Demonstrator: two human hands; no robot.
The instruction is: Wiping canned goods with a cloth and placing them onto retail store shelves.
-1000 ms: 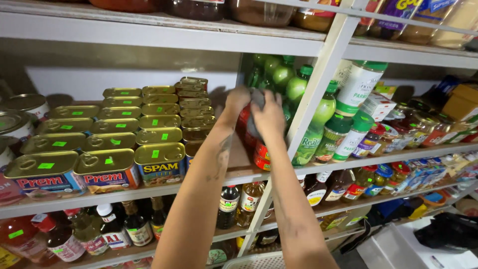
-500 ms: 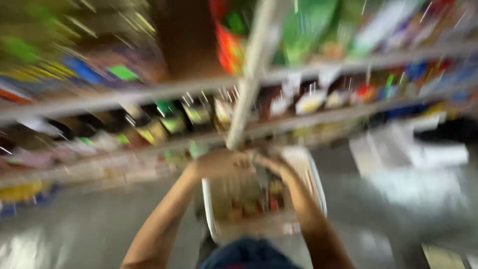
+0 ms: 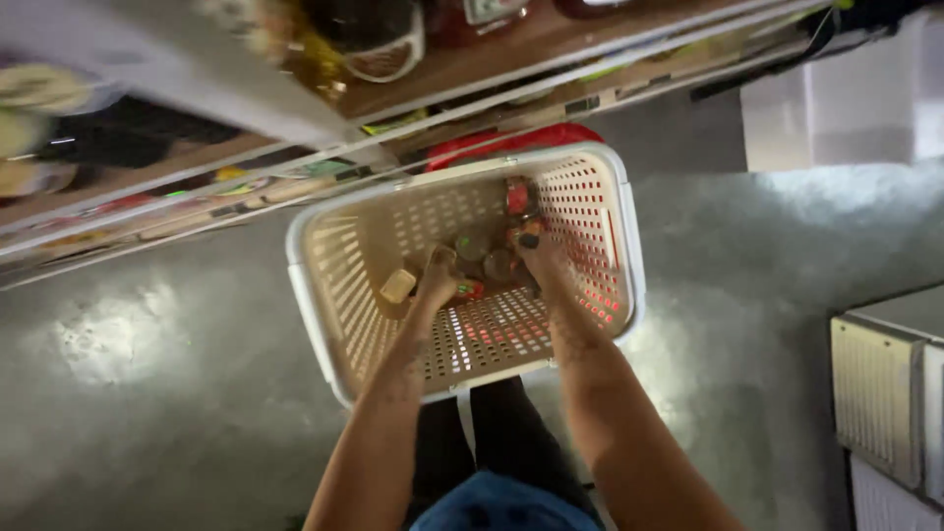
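Observation:
I look straight down into a white perforated basket (image 3: 324,295) that stands on the grey floor. Both my hands reach into it. My left hand (image 3: 438,280) is curled around a small jar with a red label (image 3: 472,290) near the basket's bottom. My right hand (image 3: 543,264) has dark-painted nails and grips another small jar with a red label (image 3: 526,234). Between and behind the hands lie round dark jar lids (image 3: 472,246), and one more jar (image 3: 518,197) leans at the far wall. A pale tan lid (image 3: 398,286) lies just left of my left hand.
Store shelves (image 3: 295,128) with jars and bottles run across the top, close behind the basket. A red object (image 3: 511,143) shows under the basket's far rim. A white ribbed cabinet (image 3: 885,393) stands at the right. My dark-trousered legs (image 3: 492,433) are just below the basket.
My hands have come down from the shelf of bottles and tins into the basket on the floor. The view swung from the shelves to straight down.

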